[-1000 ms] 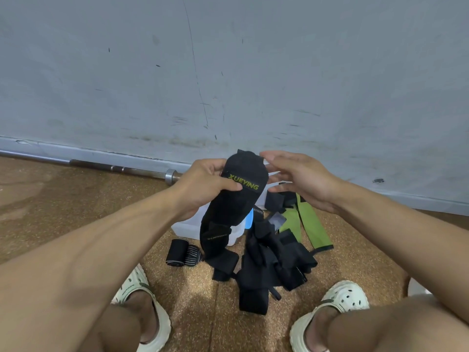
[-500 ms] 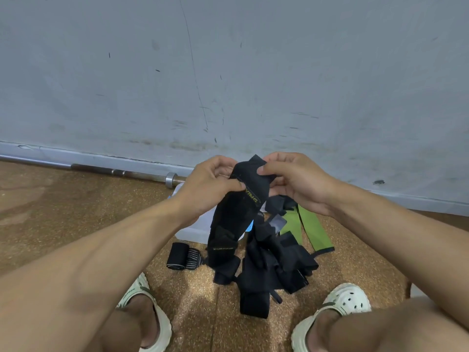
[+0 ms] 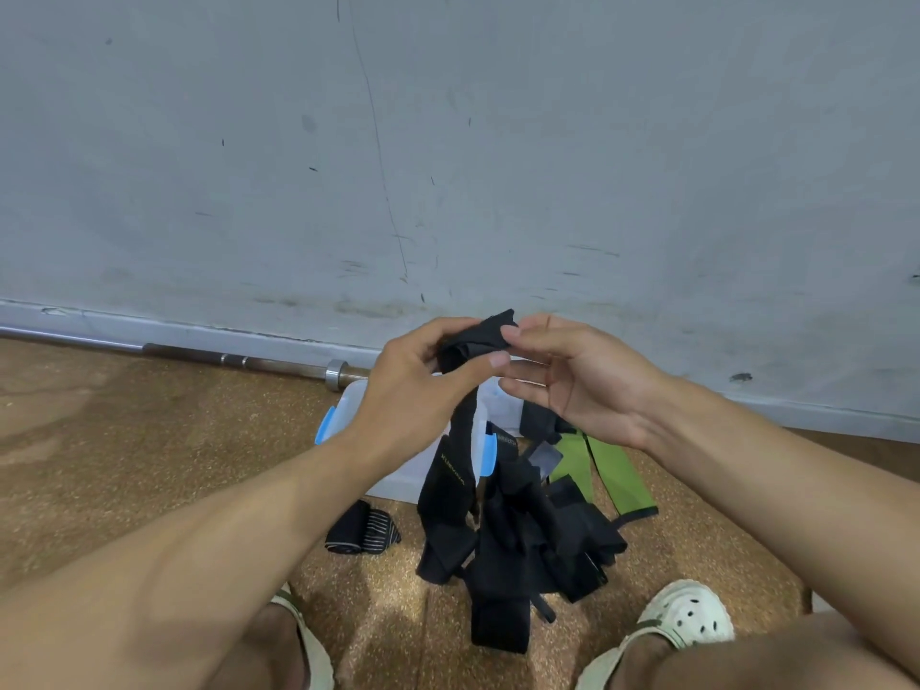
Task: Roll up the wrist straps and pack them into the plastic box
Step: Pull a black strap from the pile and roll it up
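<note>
- Strap (image 3: 450, 470) in hand: a long black one, its top end bunched between both hands at chest height, the rest hanging straight down so its long axis runs near vertical, tail reaching the pile on the floor.
- Left hand (image 3: 413, 385) is pinched on the bunched top end, thumb across the front and fingers behind.
- Right hand (image 3: 572, 376) holds the same end from the other side with thumb and forefinger; its other fingers are spread loose, palm facing the camera.
- Both hands meet at the top, so neither is nearer; the free length lies directly below them, which I judge means rolling has to draw the tail upward.
- Plastic box (image 3: 398, 470) sits on the floor beyond and below the hands, partly hidden by the left wrist, its blue clips showing; I cannot see inside it.
- Rolled strap (image 3: 362, 529), striped, lies on the floor just in front of the box, not yet packed.
- Pile of black straps (image 3: 532, 540) and green strap (image 3: 617, 475) lie unrolled to the right of the box.
</note>
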Demonstrator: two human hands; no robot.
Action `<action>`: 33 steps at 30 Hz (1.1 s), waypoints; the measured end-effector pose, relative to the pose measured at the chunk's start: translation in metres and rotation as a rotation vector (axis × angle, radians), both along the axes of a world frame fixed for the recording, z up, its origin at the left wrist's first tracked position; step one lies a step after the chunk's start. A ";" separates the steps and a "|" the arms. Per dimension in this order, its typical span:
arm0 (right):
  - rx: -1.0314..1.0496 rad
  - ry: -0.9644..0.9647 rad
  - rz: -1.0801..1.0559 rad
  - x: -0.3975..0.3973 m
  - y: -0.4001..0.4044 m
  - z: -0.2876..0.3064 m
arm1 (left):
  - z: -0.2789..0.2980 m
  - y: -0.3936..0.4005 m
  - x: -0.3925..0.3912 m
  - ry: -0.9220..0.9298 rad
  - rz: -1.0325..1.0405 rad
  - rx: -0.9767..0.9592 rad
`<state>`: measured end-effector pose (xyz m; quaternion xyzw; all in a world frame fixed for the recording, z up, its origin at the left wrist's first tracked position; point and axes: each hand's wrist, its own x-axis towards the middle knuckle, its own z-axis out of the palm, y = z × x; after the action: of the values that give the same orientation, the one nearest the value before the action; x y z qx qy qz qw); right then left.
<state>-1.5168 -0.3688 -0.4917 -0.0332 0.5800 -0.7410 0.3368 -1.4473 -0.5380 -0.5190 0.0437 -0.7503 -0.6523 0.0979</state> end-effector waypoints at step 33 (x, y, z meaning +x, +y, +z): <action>0.554 1.075 0.040 -0.001 0.008 -0.008 | 0.001 -0.015 -0.003 -0.181 -0.174 0.228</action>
<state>-1.5177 -0.3608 -0.4997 -0.3247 0.8397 -0.4352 0.0066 -1.4507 -0.5531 -0.5177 0.0478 -0.6782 -0.7326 -0.0324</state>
